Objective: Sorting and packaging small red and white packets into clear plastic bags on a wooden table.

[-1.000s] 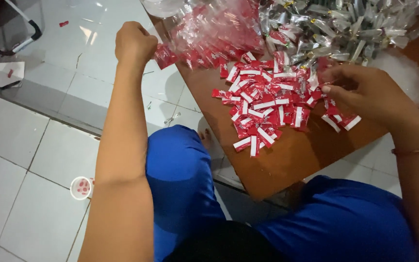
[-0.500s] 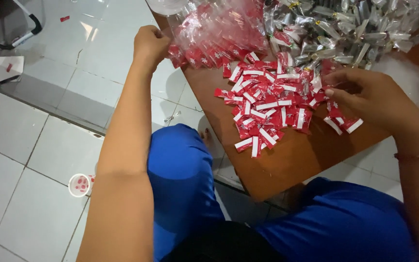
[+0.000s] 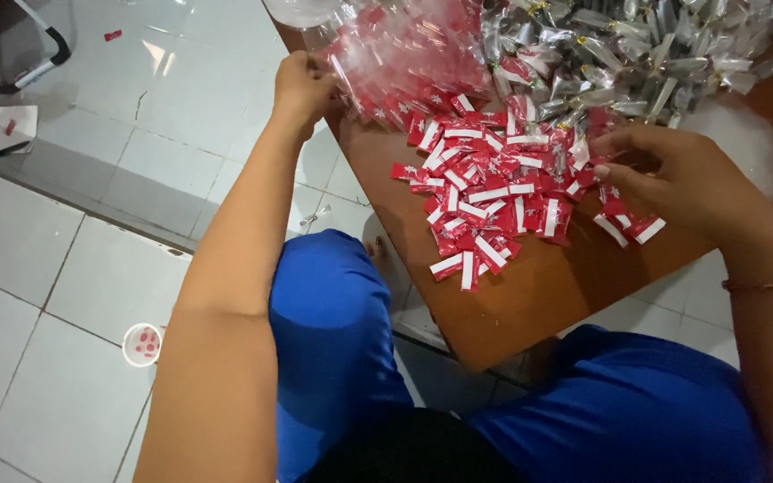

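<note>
A heap of small red packets (image 3: pixel 485 192), each with a white band at one end, lay spread over the middle of a brown wooden board (image 3: pixel 539 295). Above the heap, at the board's far left corner, sat a clear plastic bag (image 3: pixel 404 54) stuffed with more red packets. To its right, along the far edge, a pile of silvery clear-wrapped tubes (image 3: pixel 637 54) touched and partly overlapped the red heap.

The left hand (image 3: pixel 301 85) was closed, pinching the bag's near edge between fingers and thumb. The right hand (image 3: pixel 682 179) rested at the right side of the heap, fingers curled loosely over a few packets; whether it gripped any could not be told.

Blue trousers (image 3: pixel 333 331) showed below the board. On the white tiled floor (image 3: pixel 64 241) stood a small white cup (image 3: pixel 143 344) with red bits inside, well left of the board, and a sheet of paper (image 3: pixel 0 128) lay farther off.
</note>
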